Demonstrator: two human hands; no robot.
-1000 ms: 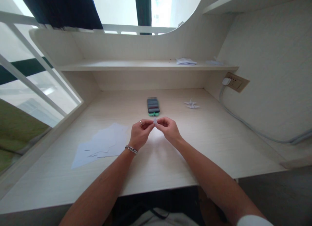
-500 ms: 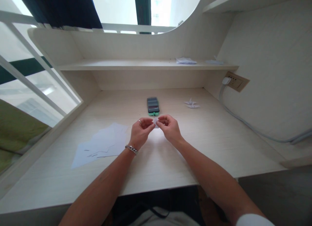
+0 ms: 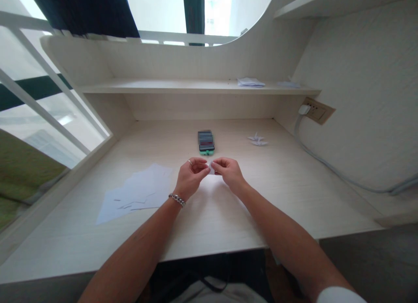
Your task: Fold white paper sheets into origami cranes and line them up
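Note:
Both of my hands meet over the middle of the pale wooden desk [image 3: 294, 194]. My left hand [image 3: 191, 177], with a ring and a chain bracelet, pinches one side of a small folded white paper piece [image 3: 211, 168]. My right hand [image 3: 229, 172] pinches its other side with fingers curled. The paper is mostly hidden between my fingertips. A phone in a green case [image 3: 206, 143] lies just beyond my hands.
A loose pile of white paper sheets [image 3: 137, 192] lies left of my hands. A finished paper crane [image 3: 257, 139] sits at the back right. Folded papers [image 3: 250, 82] rest on the shelf. A wall socket [image 3: 316, 109] with a grey cable [image 3: 342, 174] runs along the right wall.
My fingers have shifted slightly on the small paper piece and lowered it a little; the hands stay in the same spot.

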